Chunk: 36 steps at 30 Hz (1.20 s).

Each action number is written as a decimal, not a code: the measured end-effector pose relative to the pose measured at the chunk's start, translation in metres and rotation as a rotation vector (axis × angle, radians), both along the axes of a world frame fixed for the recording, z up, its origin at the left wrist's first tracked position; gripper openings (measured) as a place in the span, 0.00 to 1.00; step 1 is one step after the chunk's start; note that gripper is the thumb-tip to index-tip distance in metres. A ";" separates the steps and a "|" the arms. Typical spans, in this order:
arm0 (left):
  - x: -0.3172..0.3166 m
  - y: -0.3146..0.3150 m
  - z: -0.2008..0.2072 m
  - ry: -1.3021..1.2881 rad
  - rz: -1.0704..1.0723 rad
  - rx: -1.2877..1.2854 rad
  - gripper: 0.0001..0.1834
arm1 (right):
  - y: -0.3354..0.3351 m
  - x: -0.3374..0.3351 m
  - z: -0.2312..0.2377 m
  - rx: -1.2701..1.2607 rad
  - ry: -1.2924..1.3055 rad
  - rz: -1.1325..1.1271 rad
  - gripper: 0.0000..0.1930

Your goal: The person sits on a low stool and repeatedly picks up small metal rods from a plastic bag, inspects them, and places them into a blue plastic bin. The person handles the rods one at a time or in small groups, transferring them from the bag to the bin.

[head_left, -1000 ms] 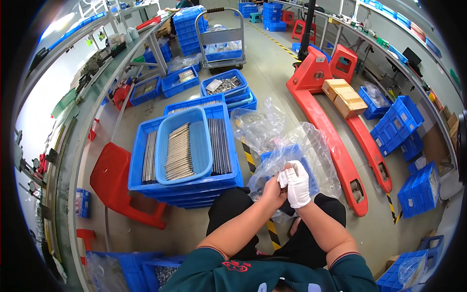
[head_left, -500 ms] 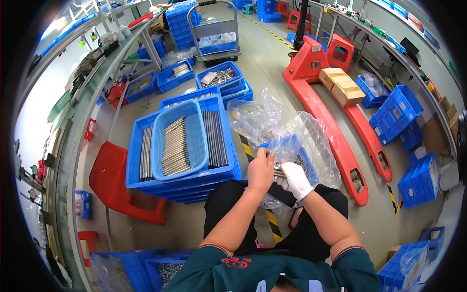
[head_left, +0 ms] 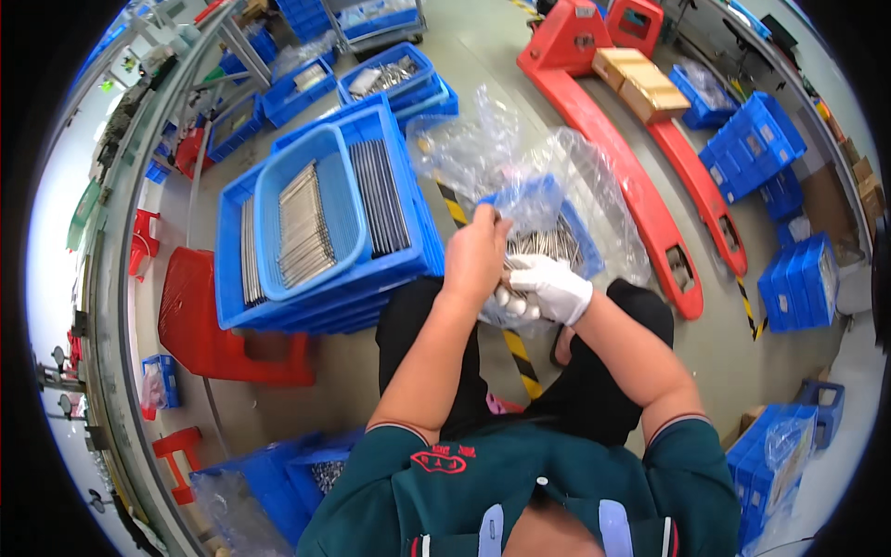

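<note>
My bare left hand (head_left: 475,252) is closed, its fingertips pinched together beside my right hand; whatever they grip is hidden. A white glove covers my right hand (head_left: 549,290), its fingers curled around several short metal rods (head_left: 510,265) whose ends show near my left fingers. Both hands are over the near edge of a small blue bin (head_left: 583,215) lined with clear plastic. Loose metal rods (head_left: 554,243) lie inside it, just beyond the glove. Clear plastic film (head_left: 469,139) spreads around the bin.
On my left, stacked blue crates (head_left: 422,237) carry a light-blue basket (head_left: 355,243) of slim metal rods. A red stool (head_left: 190,311) stands beside them. A red pallet jack (head_left: 603,153) bearing cardboard boxes (head_left: 640,84) is on the right. Workbenches line both sides.
My view has shifted, so the crates and pallet jack appear higher. Both hands have moved left and back from the bin, exposing more rods. The gloved fingers have turned and curled further.
</note>
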<state>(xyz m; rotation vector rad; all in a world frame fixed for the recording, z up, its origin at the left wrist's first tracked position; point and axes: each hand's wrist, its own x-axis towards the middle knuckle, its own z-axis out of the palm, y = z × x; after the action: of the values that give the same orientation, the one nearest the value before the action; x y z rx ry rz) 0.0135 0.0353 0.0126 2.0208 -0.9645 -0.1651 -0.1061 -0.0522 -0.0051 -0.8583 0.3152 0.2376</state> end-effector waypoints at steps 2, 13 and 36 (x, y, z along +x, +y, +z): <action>-0.004 0.004 0.015 0.103 -0.006 -0.027 0.10 | 0.001 -0.001 0.004 0.061 -0.026 0.043 0.11; 0.016 0.013 0.002 1.205 -0.143 -0.537 0.12 | -0.014 -0.006 0.033 -0.851 0.006 -0.328 0.15; 0.010 0.014 0.001 1.289 -0.325 -0.531 0.05 | -0.027 -0.015 0.042 -1.127 -0.104 -0.371 0.11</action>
<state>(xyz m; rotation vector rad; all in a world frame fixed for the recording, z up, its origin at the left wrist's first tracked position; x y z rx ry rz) 0.0230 0.0497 0.0133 0.8982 -0.3790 -1.0942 -0.1214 -0.0789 0.0366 -1.8832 0.5096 -0.3834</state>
